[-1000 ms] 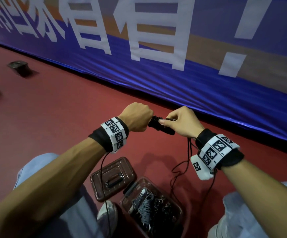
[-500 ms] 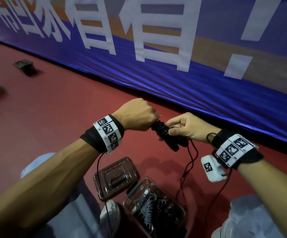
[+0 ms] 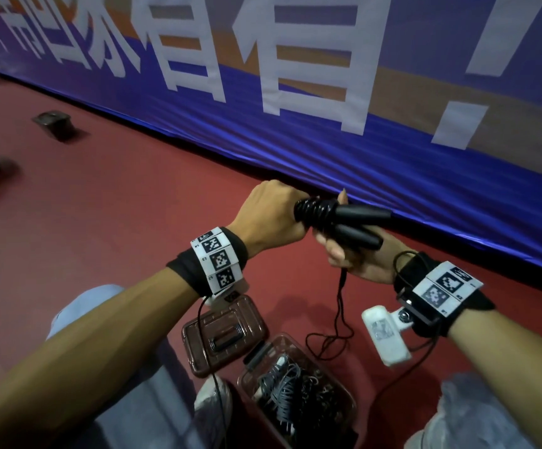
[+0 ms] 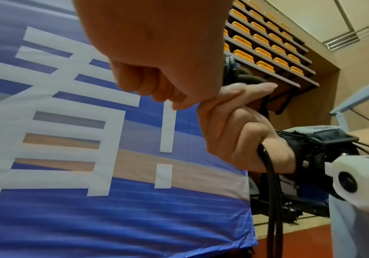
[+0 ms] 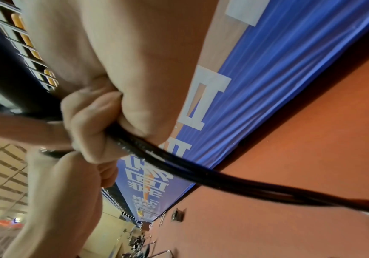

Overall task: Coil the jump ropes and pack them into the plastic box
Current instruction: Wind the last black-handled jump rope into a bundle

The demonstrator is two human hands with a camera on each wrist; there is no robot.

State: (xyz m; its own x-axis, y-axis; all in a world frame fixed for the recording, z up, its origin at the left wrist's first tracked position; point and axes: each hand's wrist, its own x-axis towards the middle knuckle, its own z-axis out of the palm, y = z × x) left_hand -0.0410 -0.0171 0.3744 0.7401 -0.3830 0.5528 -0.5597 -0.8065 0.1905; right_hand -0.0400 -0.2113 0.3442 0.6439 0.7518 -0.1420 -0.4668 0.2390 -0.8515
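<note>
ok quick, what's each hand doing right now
Left hand: fingers curled round the coiled end of the black jump rope.
Right hand: grips the rope's two handles, cord trailing below.

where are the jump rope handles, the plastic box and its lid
jump rope handles (image 3: 357,213), head view, on the upper handle's smooth shaft
plastic box (image 3: 349,411), head view, on its right wall
lid (image 3: 198,338), head view, on its bare left part

Dim indoor light; soft shadows on floor (image 3: 107,222); wide-angle bending at edges; wrist views soft, close hands (image 4: 157,52) blurred.
</note>
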